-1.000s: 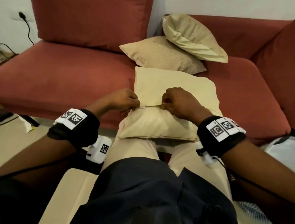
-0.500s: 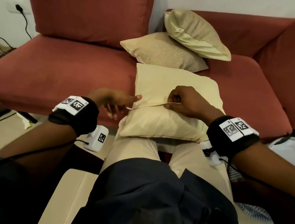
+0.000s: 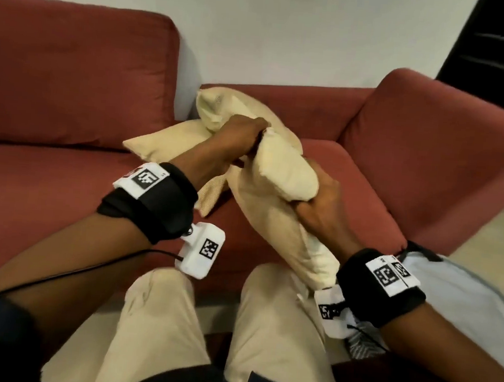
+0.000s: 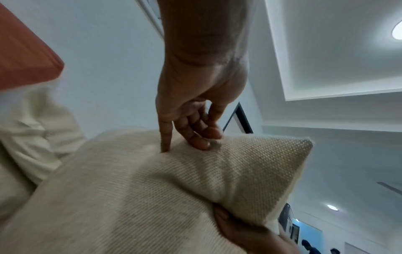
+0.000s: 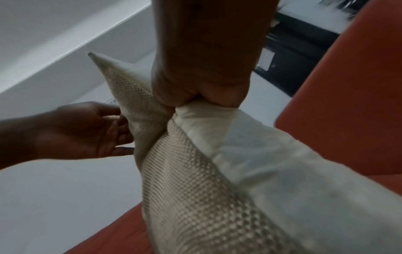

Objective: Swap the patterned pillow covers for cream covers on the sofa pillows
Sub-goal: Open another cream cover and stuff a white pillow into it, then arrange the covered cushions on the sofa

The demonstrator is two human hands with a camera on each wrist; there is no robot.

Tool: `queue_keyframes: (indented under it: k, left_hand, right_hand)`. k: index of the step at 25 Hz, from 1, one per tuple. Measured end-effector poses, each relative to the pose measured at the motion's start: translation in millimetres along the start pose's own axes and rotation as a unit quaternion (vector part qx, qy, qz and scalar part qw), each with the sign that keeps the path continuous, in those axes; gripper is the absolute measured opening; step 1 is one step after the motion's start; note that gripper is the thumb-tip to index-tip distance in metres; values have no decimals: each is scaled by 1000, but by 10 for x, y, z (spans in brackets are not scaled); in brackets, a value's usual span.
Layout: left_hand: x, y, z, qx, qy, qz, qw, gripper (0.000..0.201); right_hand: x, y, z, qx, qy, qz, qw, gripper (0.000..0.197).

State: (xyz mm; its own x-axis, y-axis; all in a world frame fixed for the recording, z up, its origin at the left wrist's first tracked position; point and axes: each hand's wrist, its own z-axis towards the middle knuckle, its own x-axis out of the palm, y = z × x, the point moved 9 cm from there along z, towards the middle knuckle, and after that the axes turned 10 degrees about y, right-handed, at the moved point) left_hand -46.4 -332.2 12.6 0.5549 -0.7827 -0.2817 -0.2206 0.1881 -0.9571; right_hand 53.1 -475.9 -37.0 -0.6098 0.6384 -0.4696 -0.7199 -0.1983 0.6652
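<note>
A cream pillow is held up, tilted, over the red sofa seat. My left hand grips its upper end; in the left wrist view its fingertips dig into the woven cloth. My right hand clasps the pillow's lower side, and the right wrist view shows it bunching the cloth in a fist. Two more cream pillows lie behind, against the sofa back. No patterned cover is in view.
The sofa's right armrest rises close beside the held pillow. A pale grey bag sits on the floor at the right. My knees in beige trousers are just in front of the seat edge.
The pillow lay flat on my lap with both hands pinching its edge. Now both hands have lifted it up and to the right over the seat, and my head has turned right.
</note>
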Motion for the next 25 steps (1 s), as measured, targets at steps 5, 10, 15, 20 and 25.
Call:
queue_keyframes:
  k: [5,10,15,20,25]
  left_hand:
    - [785,-629,628,154,95,82,980,14]
    - [1202,-137,1276,181,107,278,937,58]
    - [1306,803,2050,111,191,279,935,62]
    - [1315,1694,2797,-27,224,163,961,62]
    - [1384,1466,3049,-169,225,129,951,73]
  right_hand:
    - [-1261,-812,39,114,-210,150,960,32]
    - [-1728,-1826,7,179,-309,289,888,44]
    - [-1708,-3233,-328,316,-298,307,847,74]
    - [-1877,-3639,-610,466,-367,209,777,73]
    - [-2297,-3180,-208,600,-306,-63,736,100]
